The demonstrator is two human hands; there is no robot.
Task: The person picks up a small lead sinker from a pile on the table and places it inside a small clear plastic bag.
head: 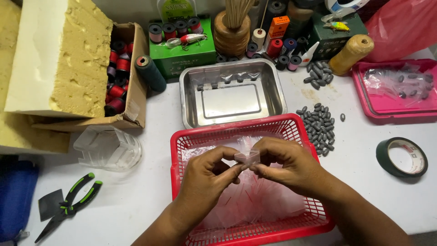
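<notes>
Both my hands meet over a red plastic basket (182, 142) full of small clear plastic bags (255, 200). My left hand (207, 175) and my right hand (284, 166) together pinch one small clear bag (247, 157) between thumbs and fingertips, just above the pile. A heap of grey oval lead sinkers (318, 127) lies on the white table just right of the basket. Behind the basket stands a steel tray (191, 91) with a few bagged pieces along its far side.
Green-handled pliers (73, 198) lie front left, beside a clear plastic container (109, 148). A cardboard box of thread spools (132, 73) and yellow foam block (63, 54) stand at left. A pink tray (391, 114), black tape roll (402, 157) and twine spool (350, 53) are at right.
</notes>
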